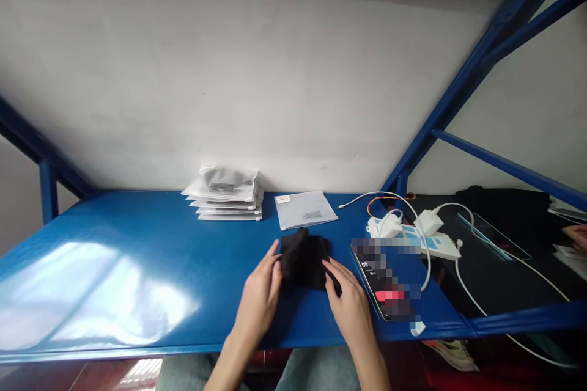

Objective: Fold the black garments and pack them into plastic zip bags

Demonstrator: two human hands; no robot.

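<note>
A blue table stretches beneath a white wall, with a stack of clear bags and a single flat bag at its back edge. At the table's middle lies a bunched black cloth. The left hand presses its fingers against the cloth's left side; the right hand grips the right edge, fingers loosely curled. A phone rests just right, beside a power strip.
</note>
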